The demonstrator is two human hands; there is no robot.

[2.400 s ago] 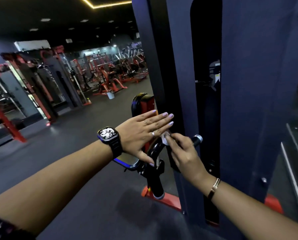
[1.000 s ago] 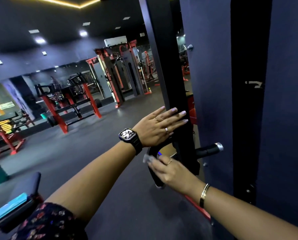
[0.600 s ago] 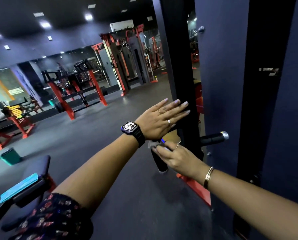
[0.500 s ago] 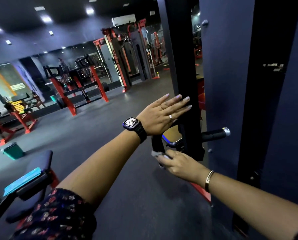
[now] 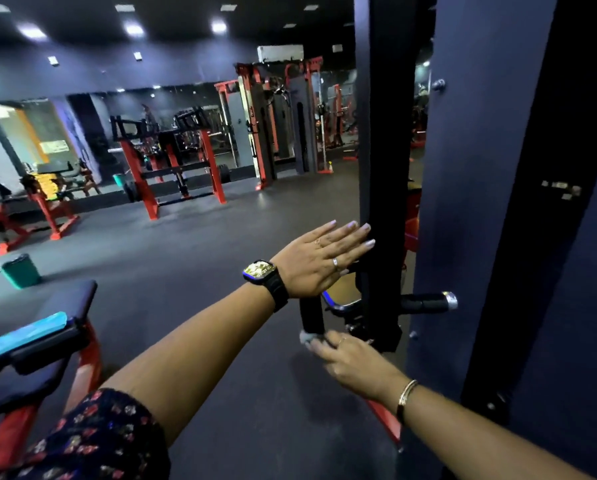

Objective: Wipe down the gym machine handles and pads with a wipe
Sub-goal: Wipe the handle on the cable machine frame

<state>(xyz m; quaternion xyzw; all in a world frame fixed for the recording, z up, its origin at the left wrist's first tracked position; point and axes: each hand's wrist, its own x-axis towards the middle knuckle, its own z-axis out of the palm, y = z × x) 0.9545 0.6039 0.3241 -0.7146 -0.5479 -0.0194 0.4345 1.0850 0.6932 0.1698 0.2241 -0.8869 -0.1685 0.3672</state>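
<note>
The machine's post point(image 5: 383, 133) stands beside a dark panel point(image 5: 480, 202). A pad point(image 5: 58, 299) with a blue pack point(image 5: 26, 332) on it sits at lower left, well apart. The left hand point(image 5: 317, 261) lies flat against the post's edge, fingers straight, holding nothing. The right hand point(image 5: 352, 362) is below it, fingers curled, pinching the wipe point(image 5: 306, 337) against the bottom end of the grip point(image 5: 311, 315). A side grip point(image 5: 425, 302) juts toward the panel. The wipe is a small wad held only at the fingertips, right at the grip's end, so it could slide off and drop to the floor point(image 5: 220, 271). A one-sided stroke would likely leave the grip's far face unwiped.
</note>
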